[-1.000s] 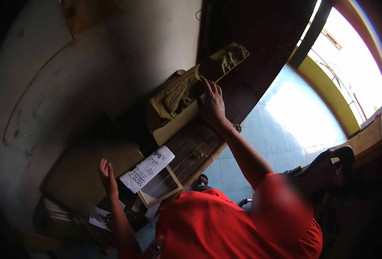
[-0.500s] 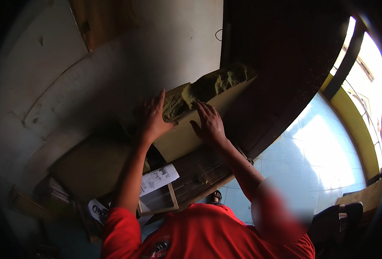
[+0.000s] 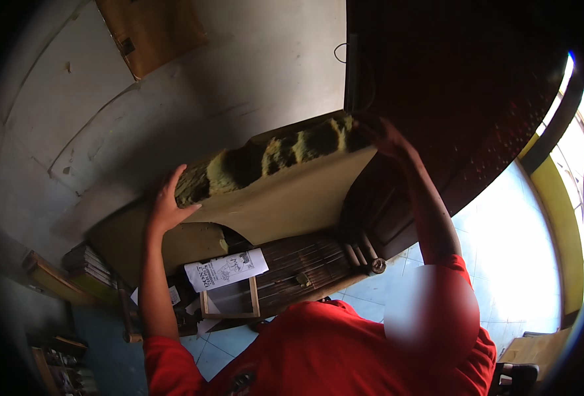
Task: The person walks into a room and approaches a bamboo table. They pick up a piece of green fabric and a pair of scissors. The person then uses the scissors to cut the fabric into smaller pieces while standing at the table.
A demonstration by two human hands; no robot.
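Observation:
In front of me a large beige slab point(image 3: 292, 191) stands on edge, leaning toward the wall. Rough, torn, yellowish filling point(image 3: 229, 170) with deep hollows shows along its upper side. My left hand point(image 3: 166, 210) holds the slab's left end, thumb over the front face and fingers up along the rough side. At the far right end, my right hand point(image 3: 385, 137) is closed over the upper corner; its fingers are dark and partly hidden. Below the slab is a dark slatted wooden bench point(image 3: 288, 264).
On the bench lie a printed white sheet point(image 3: 226, 269), a small wooden frame point(image 3: 255, 297) and a little lump point(image 3: 303, 280). Books point(image 3: 89, 264) stand at the left. A pale wall point(image 3: 278, 66) rises behind, a dark wooden panel point(image 3: 437, 86) to the right. Blue floor tiles point(image 3: 503, 264) extend rightward.
My hands have moved apart: the left went left to one end of the slab, the right went right to the other. More of the slab's front and the bench shows now.

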